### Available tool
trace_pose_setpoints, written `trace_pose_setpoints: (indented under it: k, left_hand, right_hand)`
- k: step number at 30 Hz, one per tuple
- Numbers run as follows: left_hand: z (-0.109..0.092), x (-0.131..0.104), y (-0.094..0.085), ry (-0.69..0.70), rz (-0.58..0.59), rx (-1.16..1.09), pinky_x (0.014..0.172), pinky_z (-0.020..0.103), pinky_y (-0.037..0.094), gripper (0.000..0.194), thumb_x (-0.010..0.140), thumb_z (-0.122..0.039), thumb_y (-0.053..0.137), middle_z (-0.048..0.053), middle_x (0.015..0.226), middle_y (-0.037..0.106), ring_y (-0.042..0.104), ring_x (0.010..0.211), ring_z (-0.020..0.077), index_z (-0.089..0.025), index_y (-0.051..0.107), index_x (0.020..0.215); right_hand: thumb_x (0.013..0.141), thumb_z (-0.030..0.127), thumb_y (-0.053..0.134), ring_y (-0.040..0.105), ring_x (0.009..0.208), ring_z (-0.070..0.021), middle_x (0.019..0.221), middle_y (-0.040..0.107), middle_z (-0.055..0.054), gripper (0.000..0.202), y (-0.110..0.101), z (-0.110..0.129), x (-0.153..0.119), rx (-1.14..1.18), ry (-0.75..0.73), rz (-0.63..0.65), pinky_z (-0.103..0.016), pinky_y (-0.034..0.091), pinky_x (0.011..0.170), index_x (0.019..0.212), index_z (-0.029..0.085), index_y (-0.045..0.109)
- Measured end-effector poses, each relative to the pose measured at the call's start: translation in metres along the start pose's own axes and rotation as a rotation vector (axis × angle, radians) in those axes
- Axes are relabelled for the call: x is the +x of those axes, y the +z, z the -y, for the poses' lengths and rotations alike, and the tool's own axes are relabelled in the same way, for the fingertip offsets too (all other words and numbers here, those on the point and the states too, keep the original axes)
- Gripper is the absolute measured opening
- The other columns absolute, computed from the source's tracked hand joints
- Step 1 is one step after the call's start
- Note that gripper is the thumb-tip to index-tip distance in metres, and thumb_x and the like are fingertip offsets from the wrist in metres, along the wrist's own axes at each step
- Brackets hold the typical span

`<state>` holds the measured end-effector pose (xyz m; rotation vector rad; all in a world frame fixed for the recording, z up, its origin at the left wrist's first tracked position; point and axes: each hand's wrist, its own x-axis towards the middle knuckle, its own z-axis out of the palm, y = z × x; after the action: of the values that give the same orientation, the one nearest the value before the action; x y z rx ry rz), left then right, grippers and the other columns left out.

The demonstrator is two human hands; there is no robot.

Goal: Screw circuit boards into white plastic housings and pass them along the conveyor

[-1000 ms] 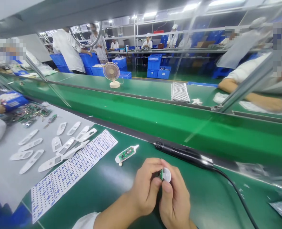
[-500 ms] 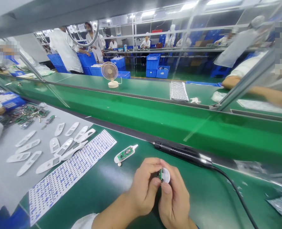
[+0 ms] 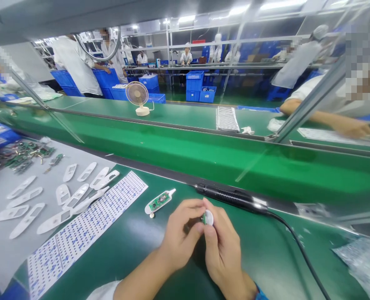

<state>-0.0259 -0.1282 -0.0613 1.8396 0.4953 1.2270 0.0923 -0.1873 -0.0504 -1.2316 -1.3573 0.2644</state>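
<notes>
Both my hands meet over the green table and grip one white plastic casing (image 3: 209, 217) with a green circuit board (image 3: 203, 218) in it, seen nearly end-on. My left hand (image 3: 180, 233) pinches the board side between thumb and fingers. My right hand (image 3: 224, 246) wraps round the white side, its thumb at the near edge. Fingers hide most of the piece. To the left of my hands lies a similar white pointed casing (image 3: 146, 208) with its green board (image 3: 160, 201) exposed. A small round part (image 3: 151, 215) sits beside it.
A black electric screwdriver (image 3: 231, 197) with a cord lies along the table's back edge. To the left are a dotted sticker sheet (image 3: 88, 229), several white shells (image 3: 27, 221) and piled circuit boards (image 3: 28, 154). A clear plastic bag (image 3: 363, 258) rests at right. Co-workers sit beyond.
The whole view has shifted slightly, so most things appear further left. My hands still hold the casing together, and less of its white end shows now.
</notes>
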Motion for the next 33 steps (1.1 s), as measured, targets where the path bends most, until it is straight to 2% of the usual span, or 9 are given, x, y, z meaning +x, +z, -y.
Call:
trace_pose_setpoints:
  k: [4,8,13,18,24,26,29,31,33]
  left_hand:
    - [0.012,-0.004,0.009,-0.055,0.105,0.261,0.086,0.038,0.054,0.023,0.099,-0.026,0.052,0.012,0.12,0.062,0.062,0.108,0.0239,-0.021,0.062,0.119]
    - [0.019,-0.01,0.025,0.027,0.316,0.6,0.075,0.039,0.049,0.019,0.096,-0.022,0.051,0.011,0.111,0.066,0.063,0.094,0.0252,-0.018,0.064,0.109]
    - [0.009,-0.007,0.025,0.049,0.318,0.768,0.081,0.044,0.043,0.018,0.091,-0.027,0.062,0.01,0.114,0.066,0.059,0.1,0.0283,-0.02,0.068,0.105]
    - [0.012,0.037,0.026,0.085,0.32,0.853,0.092,0.045,0.039,0.028,0.094,-0.021,0.057,0.009,0.125,0.063,0.055,0.113,0.0283,-0.021,0.062,0.121]
    - [0.039,0.1,0.044,0.136,0.769,1.084,0.09,0.039,0.04,0.031,0.089,-0.038,0.071,0.01,0.111,0.067,0.059,0.107,0.0277,-0.013,0.064,0.107]
    - [0.034,0.111,0.047,0.132,0.765,1.101,0.086,0.038,0.041,0.03,0.092,-0.038,0.068,0.009,0.107,0.068,0.06,0.101,0.0262,-0.013,0.063,0.107]
    - [0.008,0.122,0.045,0.137,0.637,1.045,0.086,0.038,0.039,0.032,0.096,-0.04,0.062,0.008,0.111,0.067,0.059,0.101,0.0258,-0.015,0.06,0.115]
    - [-0.014,0.125,0.043,0.163,0.555,0.945,0.088,0.039,0.038,0.033,0.096,-0.043,0.06,0.007,0.113,0.067,0.058,0.102,0.0253,-0.017,0.059,0.117]
    - [-0.033,0.123,0.043,0.189,0.509,0.817,0.088,0.039,0.037,0.036,0.095,-0.048,0.06,0.005,0.112,0.067,0.058,0.101,0.0242,-0.02,0.059,0.117]
  right_hand:
    - [0.103,0.034,0.042,0.065,0.084,-0.0197,0.097,0.065,-0.009,0.036,-0.015,-0.017,0.014,-0.062,0.124,-0.039,-0.032,0.054,0.067,0.122,0.018,0.068]
    - [0.102,0.053,0.038,0.053,0.057,-0.0123,0.085,0.06,-0.005,0.052,-0.031,-0.033,0.027,-0.028,0.336,-0.324,-0.029,0.045,0.053,0.115,0.015,0.07]
    - [0.087,0.07,0.052,0.047,0.047,-0.0094,0.079,0.058,-0.003,0.065,-0.035,-0.037,0.037,0.242,0.55,-0.478,-0.024,0.032,0.04,0.105,0.01,0.069]
    - [0.079,0.078,0.055,0.047,0.042,-0.0102,0.064,0.058,-0.003,0.068,-0.035,-0.038,0.041,0.398,0.62,-0.5,-0.023,0.032,0.039,0.083,0.011,0.066]
    - [0.074,0.083,0.053,0.043,0.035,-0.0106,0.044,0.048,0.0,0.068,-0.026,-0.04,0.034,0.45,0.742,-0.513,-0.022,0.028,0.036,0.056,0.018,0.05]
    - [0.075,0.082,0.054,0.041,0.034,-0.0104,0.041,0.042,0.003,0.066,-0.022,-0.043,0.032,0.491,0.787,-0.525,-0.022,0.027,0.036,0.053,0.02,0.045]
    - [0.078,0.08,0.052,0.043,0.036,-0.0115,0.045,0.044,0.005,0.062,-0.025,-0.042,0.038,0.599,0.761,-0.594,-0.023,0.032,0.037,0.06,0.021,0.046]
    - [0.081,0.079,0.05,0.056,0.049,-0.0149,0.062,0.059,0.002,0.059,-0.033,-0.035,0.048,0.694,0.63,-0.669,-0.026,0.044,0.045,0.079,0.02,0.056]
    - [0.085,0.077,0.045,0.068,0.079,-0.0202,0.093,0.07,-0.004,0.061,-0.042,-0.023,0.057,0.756,0.438,-0.724,-0.035,0.056,0.067,0.107,0.022,0.059]
